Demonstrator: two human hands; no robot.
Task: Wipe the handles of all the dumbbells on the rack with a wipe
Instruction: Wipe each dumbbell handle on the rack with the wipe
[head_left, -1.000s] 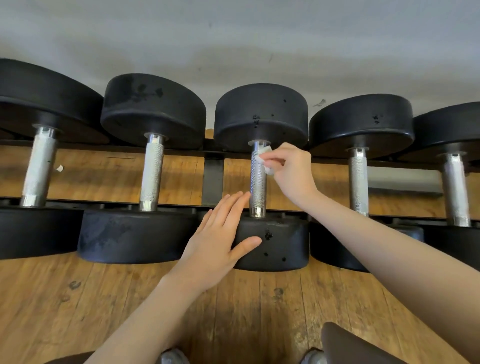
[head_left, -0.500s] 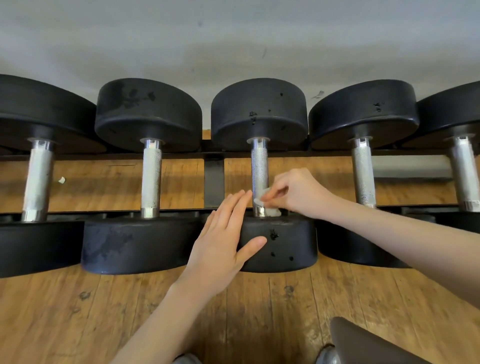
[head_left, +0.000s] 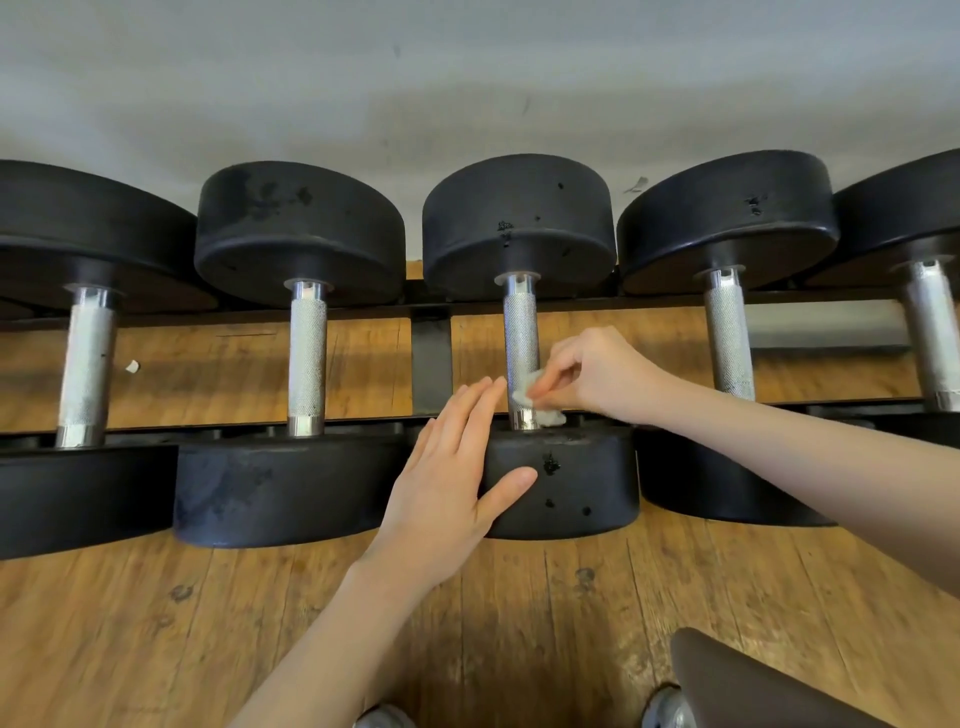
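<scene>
From my head camera, my right hand (head_left: 597, 374) pinches the wipe (head_left: 530, 391) against the near end of the middle dumbbell's handle (head_left: 521, 343). My left hand (head_left: 452, 478) rests flat, fingers together, on its near weight (head_left: 566, 478).

Soft, even light and a sharp picture.
Small bright glints are seen on the metal handles (head_left: 307, 358). Soft shadows are cast on the wood floor (head_left: 156, 623). Straight lines are bent near the edges by the wide lens.
</scene>
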